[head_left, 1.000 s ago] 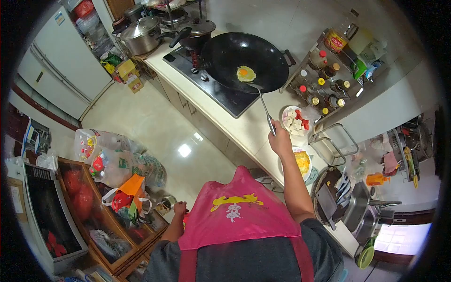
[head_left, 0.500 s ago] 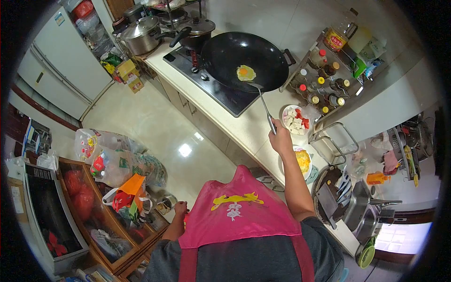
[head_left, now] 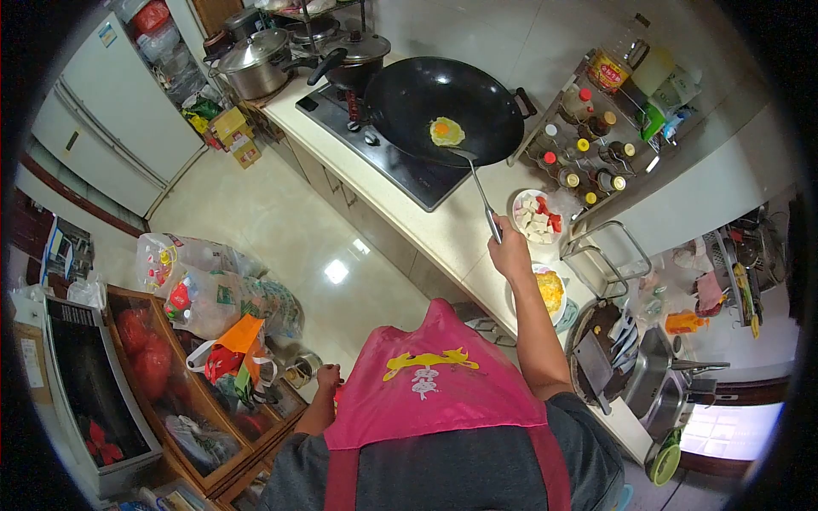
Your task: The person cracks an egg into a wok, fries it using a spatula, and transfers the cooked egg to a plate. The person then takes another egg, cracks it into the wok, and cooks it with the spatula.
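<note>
On my feed, the left hand [head_left: 327, 377] is low at the left, beside the apron [head_left: 434, 375] and well apart from the stove [head_left: 409, 183]; I can't tell whether it is closed or holding anything. Farther right I have the egg [head_left: 446, 131] lying in the wok [head_left: 486, 94], toward the near side. The spatula [head_left: 483, 196] slants from its blade, at the egg's near right edge, down and rightward to its handle; I can't make out whether any of the blade is under the egg. The right hand [head_left: 509, 252] is wrapped around that handle, so it is much the nearer hand, with the egg ahead and to its left, along the spatula's long axis. Just beside it, at right, I see white cubes [head_left: 536, 228] on a plate [head_left: 516, 208].
</note>
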Tool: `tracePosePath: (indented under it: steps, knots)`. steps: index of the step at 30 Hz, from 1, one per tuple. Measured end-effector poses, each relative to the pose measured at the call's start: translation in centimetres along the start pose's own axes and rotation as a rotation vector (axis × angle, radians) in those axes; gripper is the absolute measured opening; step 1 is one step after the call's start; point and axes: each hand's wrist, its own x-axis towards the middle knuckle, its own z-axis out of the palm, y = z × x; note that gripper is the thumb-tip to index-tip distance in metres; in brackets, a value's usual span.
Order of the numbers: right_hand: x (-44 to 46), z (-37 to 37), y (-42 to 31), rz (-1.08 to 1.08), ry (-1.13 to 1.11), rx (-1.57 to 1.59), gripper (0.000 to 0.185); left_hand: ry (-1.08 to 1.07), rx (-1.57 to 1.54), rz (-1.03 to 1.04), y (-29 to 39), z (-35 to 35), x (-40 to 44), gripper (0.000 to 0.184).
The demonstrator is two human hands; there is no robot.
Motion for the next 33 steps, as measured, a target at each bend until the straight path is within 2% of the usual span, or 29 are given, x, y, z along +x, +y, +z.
tracePosePath:
  steps: [13, 33]
  knots:
    - [0.0, -0.2, 0.0, 0.004, -0.033, 0.018, 0.046, 0.021, 0.007, -0.057, 1.6, -0.4, -1.2, 0.034]
    - [0.1, -0.4, -0.1, 0.020, -0.046, 0.004, 0.046, -0.036, -0.032, -0.026, 0.4, -0.5, 0.4, 0.037]
